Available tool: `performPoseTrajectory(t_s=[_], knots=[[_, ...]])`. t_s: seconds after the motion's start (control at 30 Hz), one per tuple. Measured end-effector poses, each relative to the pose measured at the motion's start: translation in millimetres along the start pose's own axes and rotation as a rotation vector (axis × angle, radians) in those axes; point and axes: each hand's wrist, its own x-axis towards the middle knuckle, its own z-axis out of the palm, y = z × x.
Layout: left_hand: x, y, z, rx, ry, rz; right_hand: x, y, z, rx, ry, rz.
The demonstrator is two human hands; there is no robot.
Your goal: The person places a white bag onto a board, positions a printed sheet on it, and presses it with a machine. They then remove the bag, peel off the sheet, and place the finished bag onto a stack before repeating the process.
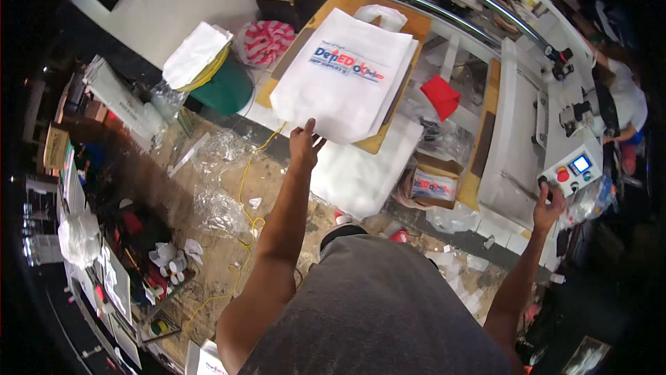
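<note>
A stack of white tote bags [333, 94] printed "DepED OK" in blue and red lies on a brown board [374, 145]. My left hand [305, 145] is at the lower edge of the bags, fingers apart, the fingertips at or just touching the fabric. Out to the right, my right hand [548, 208] is at the side of a white control box [572, 170] with a lit display and a red button. A fingertip meets a black knob [542, 181] on the box; the fingers look spread and bent.
White fabric [368, 177] hangs below the board. Beside it sits a cardboard box [436, 179] with printed material. A red cloth [440, 97] lies on the machine frame. A green bin [222, 87] stands left. A yellow cord [257, 222] crosses the littered floor. Another person [624, 94] is at far right.
</note>
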Motion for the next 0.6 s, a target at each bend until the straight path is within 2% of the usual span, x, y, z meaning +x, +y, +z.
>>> performPoseTrajectory(t_s=[0.1, 0.13, 0.2, 0.4, 0.47, 0.53, 0.6], knots=[[-9.5, 5.6, 16.9, 0.004, -0.077, -0.018, -2.4, 4.5, 12.0, -0.107, 0.067, -0.090], [-15.9, 7.8, 24.9, 0.023, -0.127, 0.009, -3.2, 4.9, 11.3, -0.070, -0.003, -0.030], [-15.2, 4.8, 30.9, 0.010, -0.113, -0.003, -4.2, 4.6, 11.2, -0.067, -0.007, -0.054], [-32.6, 2.4, 50.6, -0.053, -0.040, 0.137, -2.5, -7.1, 10.4, -0.013, 0.019, -0.089], [-42.6, 9.4, 64.5, -0.059, -0.003, 0.180, -2.0, -0.2, 13.4, -0.116, 0.103, -0.140], [-53.2, 13.4, 71.2, -0.112, -0.003, 0.251, -2.1, 5.6, 15.1, -0.071, 0.101, -0.150], [-73.6, 20.7, 68.7, -0.079, 0.026, 0.329, -1.5, 11.3, 19.5, -0.052, 0.185, -0.183]])
